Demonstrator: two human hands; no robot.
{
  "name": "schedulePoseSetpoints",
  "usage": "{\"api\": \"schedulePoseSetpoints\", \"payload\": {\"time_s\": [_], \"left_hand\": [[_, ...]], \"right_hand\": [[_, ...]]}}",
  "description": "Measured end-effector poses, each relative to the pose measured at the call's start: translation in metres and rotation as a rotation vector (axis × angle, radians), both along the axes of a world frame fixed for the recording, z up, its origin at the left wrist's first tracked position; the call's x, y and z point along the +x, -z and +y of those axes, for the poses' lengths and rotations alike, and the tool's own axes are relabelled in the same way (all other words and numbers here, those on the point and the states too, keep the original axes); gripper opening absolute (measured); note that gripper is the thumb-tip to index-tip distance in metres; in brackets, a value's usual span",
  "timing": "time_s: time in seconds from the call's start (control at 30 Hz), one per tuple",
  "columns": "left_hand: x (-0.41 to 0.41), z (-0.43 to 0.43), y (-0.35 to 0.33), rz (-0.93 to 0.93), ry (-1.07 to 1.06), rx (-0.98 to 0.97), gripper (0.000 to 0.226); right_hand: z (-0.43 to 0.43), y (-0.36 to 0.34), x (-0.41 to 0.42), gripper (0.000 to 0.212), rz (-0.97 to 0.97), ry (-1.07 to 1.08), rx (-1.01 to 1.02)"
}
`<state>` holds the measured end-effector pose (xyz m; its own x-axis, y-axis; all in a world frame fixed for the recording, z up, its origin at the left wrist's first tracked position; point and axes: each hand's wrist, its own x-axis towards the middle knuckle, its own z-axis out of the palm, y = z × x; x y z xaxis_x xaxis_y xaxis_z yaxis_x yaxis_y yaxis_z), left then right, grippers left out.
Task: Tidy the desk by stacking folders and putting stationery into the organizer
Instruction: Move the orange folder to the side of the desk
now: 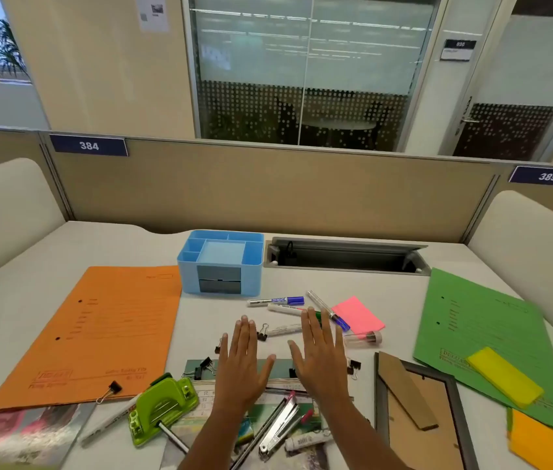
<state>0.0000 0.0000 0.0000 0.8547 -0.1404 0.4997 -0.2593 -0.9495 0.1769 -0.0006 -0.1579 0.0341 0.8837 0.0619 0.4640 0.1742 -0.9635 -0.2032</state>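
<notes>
Markers (276, 301) lie loose on the counter (200, 310) just beyond the fingertips (311, 315) of both hands, long axes mostly crosswise to the reach. The left hand (242, 361) and right hand (319, 357) are spread flat, palms down, a gap between them, holding nothing. The right hand is nearer the markers; the blue organizer (220, 262) stands farther back, ahead of the left, by the orange folder (98, 334)
</notes>
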Motion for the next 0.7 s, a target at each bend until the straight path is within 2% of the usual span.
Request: {"api": "schedulePoseSetpoints", "payload": {"time_s": [0.17,0.37,0.53,0.7], "left_hand": [[-0.007,0.003,0.008,0.127,-0.028,0.066,0.069],[-0.015,0.003,0.01,0.46,0.007,0.159,0.064],[-0.013,0.001,0.014,0.4,-0.032,0.16,0.073],[-0.014,-0.001,0.014,0.46,-0.014,0.132,0.073]], "right_hand": [[-0.002,0.018,-0.015,0.061,0.15,0.065,-0.004],[-0.001,0.018,-0.02,0.074,0.341,0.103,-0.006],[-0.003,0.025,-0.019,0.078,0.394,0.088,0.017],[-0.004,0.018,-0.017,0.131,0.492,-0.007,0.079]]}}
